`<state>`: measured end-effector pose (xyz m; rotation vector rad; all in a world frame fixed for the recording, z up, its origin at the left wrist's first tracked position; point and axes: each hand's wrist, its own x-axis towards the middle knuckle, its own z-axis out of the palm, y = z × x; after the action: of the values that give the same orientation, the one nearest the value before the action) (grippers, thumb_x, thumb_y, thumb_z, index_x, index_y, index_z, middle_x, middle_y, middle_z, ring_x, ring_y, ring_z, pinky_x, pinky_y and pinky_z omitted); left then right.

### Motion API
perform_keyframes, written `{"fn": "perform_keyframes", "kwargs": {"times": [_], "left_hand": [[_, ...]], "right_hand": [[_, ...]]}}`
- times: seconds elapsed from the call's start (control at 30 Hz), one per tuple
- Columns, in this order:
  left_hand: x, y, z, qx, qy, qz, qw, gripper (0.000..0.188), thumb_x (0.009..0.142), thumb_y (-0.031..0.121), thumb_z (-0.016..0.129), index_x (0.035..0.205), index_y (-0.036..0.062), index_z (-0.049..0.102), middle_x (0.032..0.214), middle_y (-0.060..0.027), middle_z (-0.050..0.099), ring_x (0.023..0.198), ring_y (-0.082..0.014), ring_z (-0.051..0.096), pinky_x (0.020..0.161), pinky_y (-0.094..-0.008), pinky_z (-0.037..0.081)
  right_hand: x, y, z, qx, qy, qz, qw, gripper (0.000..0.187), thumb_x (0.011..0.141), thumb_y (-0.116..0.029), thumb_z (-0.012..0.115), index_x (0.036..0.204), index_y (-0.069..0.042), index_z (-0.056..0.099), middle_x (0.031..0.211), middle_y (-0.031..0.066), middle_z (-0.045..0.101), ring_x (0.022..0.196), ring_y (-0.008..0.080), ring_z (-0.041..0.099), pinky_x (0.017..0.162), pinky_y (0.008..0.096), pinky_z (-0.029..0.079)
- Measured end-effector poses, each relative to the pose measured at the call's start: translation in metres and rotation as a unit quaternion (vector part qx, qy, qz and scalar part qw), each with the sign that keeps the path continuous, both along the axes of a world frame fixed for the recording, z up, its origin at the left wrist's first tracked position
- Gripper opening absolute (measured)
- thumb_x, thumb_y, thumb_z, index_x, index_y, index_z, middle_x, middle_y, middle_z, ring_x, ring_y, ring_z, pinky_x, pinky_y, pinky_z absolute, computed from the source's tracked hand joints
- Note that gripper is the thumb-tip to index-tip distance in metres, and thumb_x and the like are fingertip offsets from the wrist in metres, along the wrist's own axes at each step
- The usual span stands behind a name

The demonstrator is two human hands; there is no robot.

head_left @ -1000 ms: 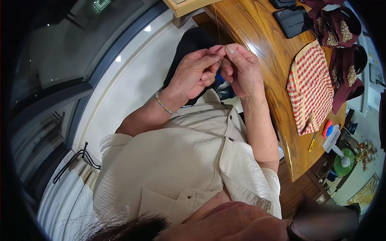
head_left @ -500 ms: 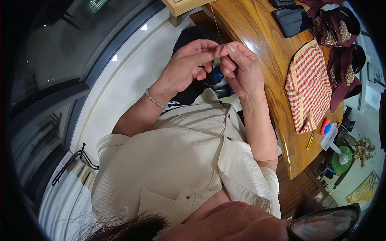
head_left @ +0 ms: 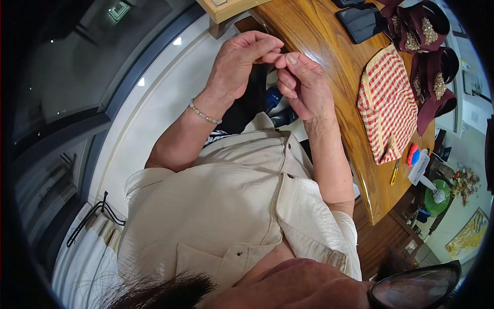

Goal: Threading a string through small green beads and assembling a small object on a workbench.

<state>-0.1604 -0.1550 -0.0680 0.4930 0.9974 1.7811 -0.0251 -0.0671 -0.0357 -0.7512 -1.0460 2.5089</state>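
Note:
Both of my hands are raised in front of me, beside the table's edge, with their fingertips close together. My left hand (head_left: 237, 64), with a beaded bracelet (head_left: 205, 114) at the wrist, pinches thumb against fingers. Curled fingers and thumb are pressed together on my right hand (head_left: 307, 85), just to the right and slightly lower. Whatever sits between the fingertips is too fine to make out. To the right, on the wooden table (head_left: 334, 77), lies a red-and-cream checked cloth pouch (head_left: 388, 105); neither hand touches it.
Dark red bands with gold beaded ornaments (head_left: 429, 31) stand at the table's far right, near a black phone (head_left: 360, 23). A yellow cutter (head_left: 394, 172), a red-and-blue item (head_left: 413, 154) and a white handheld fan (head_left: 419, 167) lie nearer. A pale wooden stand (head_left: 226, 10) is ahead.
My left hand has moved up and turned, its fingers closing into a tighter pinch. The right hand stays about where it was. A thin thread seen above the fingers earlier no longer shows clearly.

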Motion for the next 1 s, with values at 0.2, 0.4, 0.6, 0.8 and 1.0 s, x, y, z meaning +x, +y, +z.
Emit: {"fn": "perform_keyframes", "kwargs": {"times": [0.2,0.4,0.6,0.8,1.0], "left_hand": [[-0.01,0.004,-0.01,0.032,-0.014,0.02,0.999,0.017,0.094,0.016,0.057,0.099,0.0013,0.064,0.094,-0.0065,0.065,0.09,-0.0154,0.061,0.086,-0.0327,0.048],[-0.006,0.006,-0.004,0.039,-0.073,-0.011,0.996,0.019,0.095,0.018,0.056,0.099,0.0002,0.06,0.094,-0.0101,0.063,0.089,-0.0208,0.062,0.09,-0.0396,0.05],[-0.004,0.007,0.001,0.034,-0.082,-0.038,0.995,0.019,0.095,0.019,0.055,0.099,0.0008,0.059,0.091,-0.0087,0.062,0.086,-0.0208,0.062,0.089,-0.0418,0.051],[-0.001,0.008,0.003,0.0,-0.094,-0.018,0.995,0.018,0.095,0.018,0.055,0.1,0.0006,0.059,0.08,-0.0039,0.057,0.07,-0.0121,0.055,0.064,-0.0268,0.048],[-0.002,0.004,0.007,-0.019,-0.09,-0.005,0.996,0.017,0.094,0.014,0.056,0.101,-0.0009,0.06,0.074,-0.001,0.053,0.053,-0.0036,0.039,0.044,-0.0172,0.027]], "right_hand": [[0.022,0.016,0.008,-0.055,0.073,-0.053,0.994,0.022,0.097,-0.014,0.05,0.089,0.004,0.06,0.095,0.0169,0.06,0.052,0.0067,0.037,0.043,0.0193,0.035],[0.043,0.033,0.008,-0.131,0.242,-0.002,0.961,0.021,0.098,-0.018,0.048,0.092,0.0,0.055,0.089,0.0157,0.058,0.051,0.0073,0.037,0.04,0.0181,0.03],[0.049,0.037,0.017,-0.076,0.212,-0.028,0.974,0.02,0.097,-0.018,0.051,0.091,0.001,0.057,0.067,0.0047,0.048,0.051,0.0071,0.034,0.041,0.0175,0.027],[0.051,0.037,0.023,0.011,0.106,-0.051,0.993,0.022,0.095,-0.02,0.056,0.086,0.0,0.061,0.059,-0.0032,0.038,0.049,0.0049,0.029,0.041,0.0177,0.025],[0.036,0.032,0.04,0.116,-0.058,0.024,0.991,0.024,0.094,-0.023,0.058,0.084,-0.002,0.064,0.055,-0.0065,0.038,0.045,0.0036,0.028,0.041,0.0193,0.022]]}}
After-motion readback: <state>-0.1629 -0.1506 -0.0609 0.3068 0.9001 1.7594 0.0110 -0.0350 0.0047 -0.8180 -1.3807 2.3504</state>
